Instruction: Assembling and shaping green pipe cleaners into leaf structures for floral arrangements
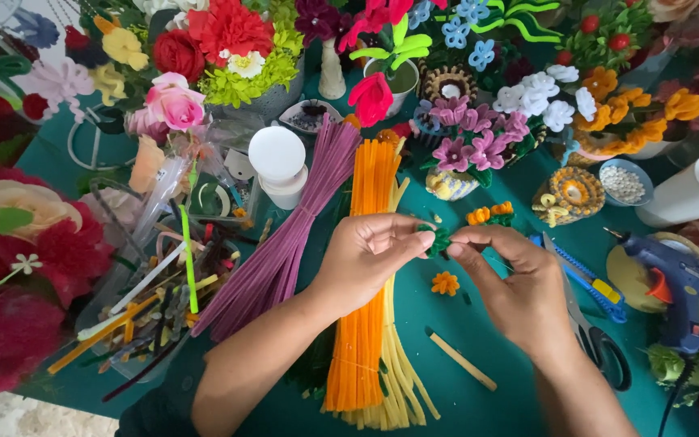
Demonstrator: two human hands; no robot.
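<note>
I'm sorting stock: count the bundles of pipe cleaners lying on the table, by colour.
3. The purple bundle lies left of the left hand, the orange bundle runs under it, and the yellow bundle lies beside the orange. More may be hidden among the flowers.

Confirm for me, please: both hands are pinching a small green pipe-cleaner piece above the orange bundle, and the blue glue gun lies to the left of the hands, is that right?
Not quite: the head view shows the blue glue gun to the right of the hands, not the left. The rest stands: the left hand and right hand pinch the small green pipe-cleaner piece above the orange bundle.
</note>
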